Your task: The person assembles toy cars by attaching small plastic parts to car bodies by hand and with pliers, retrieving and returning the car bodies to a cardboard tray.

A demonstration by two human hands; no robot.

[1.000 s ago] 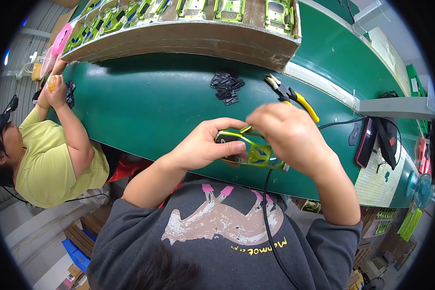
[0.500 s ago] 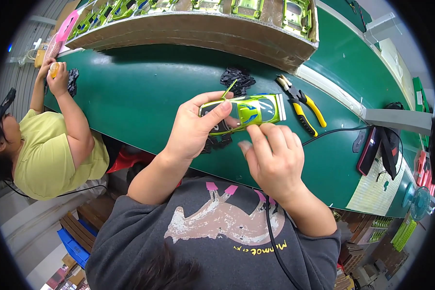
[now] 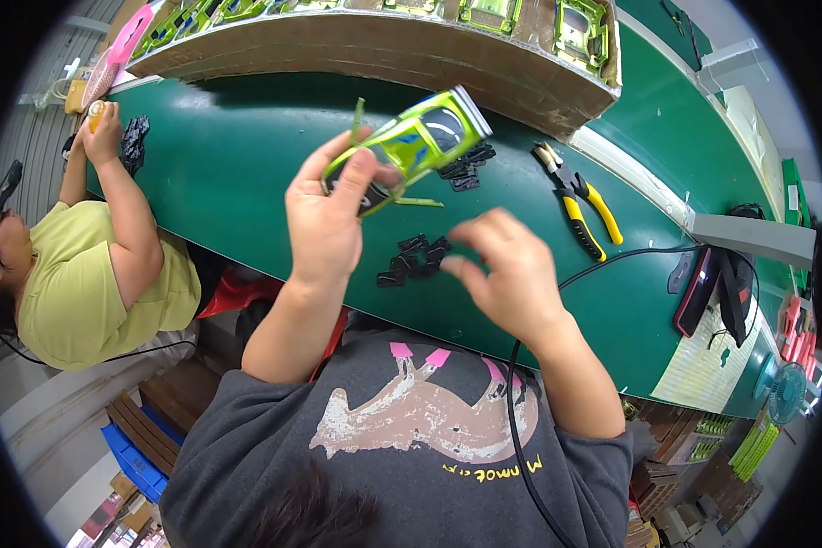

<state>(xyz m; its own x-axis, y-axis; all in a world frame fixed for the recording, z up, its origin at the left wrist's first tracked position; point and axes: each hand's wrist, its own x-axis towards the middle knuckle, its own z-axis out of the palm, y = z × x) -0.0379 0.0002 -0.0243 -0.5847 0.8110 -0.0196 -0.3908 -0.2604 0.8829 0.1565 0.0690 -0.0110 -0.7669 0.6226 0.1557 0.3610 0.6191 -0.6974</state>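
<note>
My left hand is closed around the rear of a lime-green toy car body, which it holds tilted above the table. Blue marks and dark windows show on the car. Thin green flaps, like opened doors, stick out on both its sides; my thumb and fingers cover part of the roof. My right hand is off the car, its thumb and fingers apart with nothing visible between them. Its fingertips are beside a small pile of black plastic pieces on the green table. More black pieces lie beyond the car.
Yellow-and-black pliers lie to the right, near a black cable. A cardboard box of green car bodies stands along the far side. A phone rests at the right on paper. At the left, another person holds something orange.
My left hand has raised and tilted the car, moving it up and left. My right hand has come away from it, and the near black pile is uncovered. A second flap now sticks out.
</note>
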